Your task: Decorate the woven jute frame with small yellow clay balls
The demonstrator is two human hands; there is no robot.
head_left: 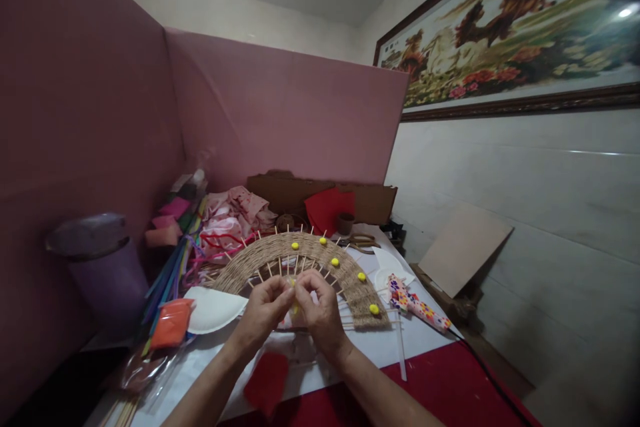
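Observation:
My left hand and my right hand meet at the middle of the table, thumbs and fingertips pinched close together. Between them shows a little yellow clay, mostly hidden by the fingers. Behind and around the hands lies a woven twine arch with thin wooden sticks poking out along its edges. Several yellow clay dots sit spaced along its top and right side. Beneath the hands are a clear wrapper, hard to make out, and a red packet.
To the left are an orange clay packet, a white half paper plate and a purple bin. Scissors lie behind the arch. A flower-patterned glue gun with a cord and a glue stick lie right.

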